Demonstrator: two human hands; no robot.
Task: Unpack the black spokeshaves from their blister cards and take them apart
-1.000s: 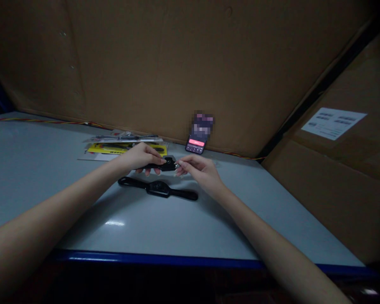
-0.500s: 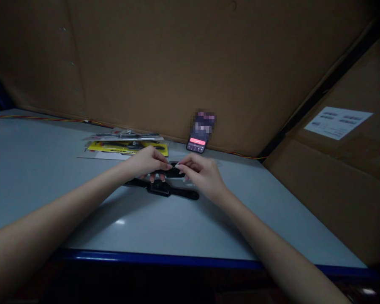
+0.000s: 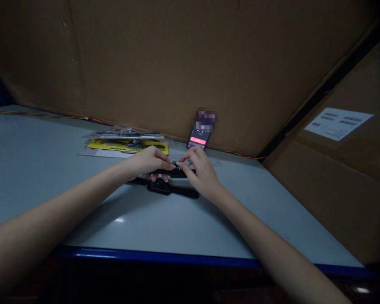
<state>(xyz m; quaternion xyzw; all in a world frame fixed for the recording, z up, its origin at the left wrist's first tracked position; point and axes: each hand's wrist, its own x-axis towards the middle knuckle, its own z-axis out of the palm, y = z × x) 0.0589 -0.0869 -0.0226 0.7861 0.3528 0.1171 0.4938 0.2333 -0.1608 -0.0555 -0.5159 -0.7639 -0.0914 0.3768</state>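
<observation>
A black spokeshave (image 3: pixel 177 173) is held just over the table, its two handles pointing left and right. My left hand (image 3: pixel 152 163) grips its left handle, thumb on top and fingers beneath. At its middle, my right hand (image 3: pixel 199 171) pinches a small part with thumb and forefinger; the part is too small and covered to make out, though a bright metal spot shows there. Nearer to me, a second black spokeshave (image 3: pixel 160 187) lies flat on the grey table (image 3: pixel 164 226), its left end partly behind my left wrist.
Packaged tools on a yellow card (image 3: pixel 129 145) and in clear plastic (image 3: pixel 123 134) are stacked at the back left. A lit phone (image 3: pixel 198 137) leans against the cardboard wall (image 3: pixel 145 67). Twisted wires (image 3: pixel 50 115) run along the back edge. A white label (image 3: pixel 338 123) marks the right panel.
My right thumb and forefinger have shifted slightly at the middle of the held spokeshave, and more of its right handle shows. My left hand keeps its grip.
</observation>
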